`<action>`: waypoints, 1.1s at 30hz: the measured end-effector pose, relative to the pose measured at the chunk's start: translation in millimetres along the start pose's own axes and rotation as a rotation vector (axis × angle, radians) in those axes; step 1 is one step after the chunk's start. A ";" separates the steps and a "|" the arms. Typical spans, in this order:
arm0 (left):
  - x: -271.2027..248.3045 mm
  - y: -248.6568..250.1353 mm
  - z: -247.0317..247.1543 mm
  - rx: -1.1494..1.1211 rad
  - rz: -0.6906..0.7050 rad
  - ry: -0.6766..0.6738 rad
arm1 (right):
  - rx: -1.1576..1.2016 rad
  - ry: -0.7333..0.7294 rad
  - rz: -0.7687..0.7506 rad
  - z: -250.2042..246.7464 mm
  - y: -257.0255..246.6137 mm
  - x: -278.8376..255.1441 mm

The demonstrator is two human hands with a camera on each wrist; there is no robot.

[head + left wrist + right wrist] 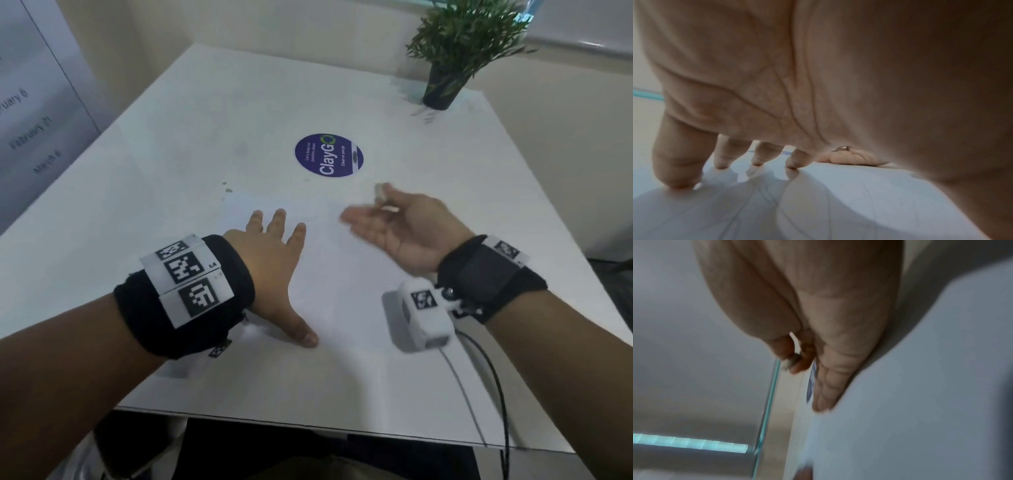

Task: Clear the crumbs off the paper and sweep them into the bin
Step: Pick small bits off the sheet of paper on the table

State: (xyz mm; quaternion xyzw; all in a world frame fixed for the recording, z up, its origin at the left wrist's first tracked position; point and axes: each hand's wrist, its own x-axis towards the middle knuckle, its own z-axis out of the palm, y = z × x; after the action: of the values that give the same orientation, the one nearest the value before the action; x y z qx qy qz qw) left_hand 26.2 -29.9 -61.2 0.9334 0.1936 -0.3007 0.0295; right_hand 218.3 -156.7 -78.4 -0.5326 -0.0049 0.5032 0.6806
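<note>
A white sheet of paper (pixel 329 274) lies on the white table (pixel 191 120). My left hand (pixel 270 260) presses flat on the sheet's left part, fingers spread and straight; its fingertips (pixel 791 165) touch the paper (pixel 838 203). My right hand (pixel 383 219) stands on its edge at the sheet's far right, palm turned left. Its thumb and forefinger pinch a small grey crumb (pixel 380 192), also seen in the right wrist view as the crumb (pixel 790 362); the other fingers are straight. A few small crumbs (pixel 227 189) lie on the table just beyond the sheet's far left corner. No bin is in view.
A round blue ClayGo sticker (pixel 329 156) is stuck to the table beyond the paper. A potted plant (pixel 445 82) stands at the far right corner. The table's near edge (pixel 308 425) runs just below my wrists. A cable (pixel 496 377) trails from my right wrist.
</note>
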 end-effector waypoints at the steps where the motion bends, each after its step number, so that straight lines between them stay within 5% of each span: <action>1: -1.8 0.7 -0.3 0.004 0.000 -0.012 | 0.055 0.086 -0.104 -7.3 -11.4 3.2; 4: -5.6 5.4 2.9 0.044 0.005 -0.030 | 0.116 0.086 -0.226 -15.3 -22.8 -6.6; 10: -5.1 -2.4 -17.6 -0.003 0.066 0.039 | -0.393 -0.403 0.234 5.5 25.5 -44.1; 12: -3.4 -4.0 -16.8 -0.001 0.074 0.087 | -0.400 -0.264 0.188 -0.1 19.1 -36.8; 15: -3.1 -3.4 -11.2 -0.015 0.064 0.106 | -0.220 0.082 -0.087 -13.7 -10.7 -19.2; 17: -3.7 -3.4 -9.7 -0.022 0.060 0.110 | -0.208 0.174 -0.227 -17.2 -23.2 -17.8; 19: -2.7 -5.2 -9.6 -0.017 0.063 0.097 | -0.197 0.073 -0.196 -7.6 -19.3 -24.4; 21: -1.4 -5.6 -8.4 -0.015 0.086 0.082 | -0.247 -0.143 -0.008 7.5 -1.3 -35.7; 24: 4.4 -5.2 -10.9 -0.038 0.087 0.070 | -0.530 -0.384 0.182 14.4 22.0 -42.0; 28: 15.2 -8.7 -23.9 -0.074 0.067 0.047 | -0.582 -0.138 0.019 7.3 0.7 -29.1; 30: 20.7 -10.8 -29.8 -0.084 0.066 0.055 | -0.760 -0.119 -0.080 7.2 -19.6 -28.9; 33: 25.8 -10.7 -34.3 -0.089 0.071 0.075 | -1.499 -0.224 -0.182 15.8 -37.5 -38.0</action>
State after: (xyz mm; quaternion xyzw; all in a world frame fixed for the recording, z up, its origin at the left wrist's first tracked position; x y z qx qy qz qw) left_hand 60.2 -5.3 -47.2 0.9480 0.1745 -0.2555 0.0745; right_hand 216.5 -168.8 -24.1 -0.7954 -0.4581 0.3580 0.1711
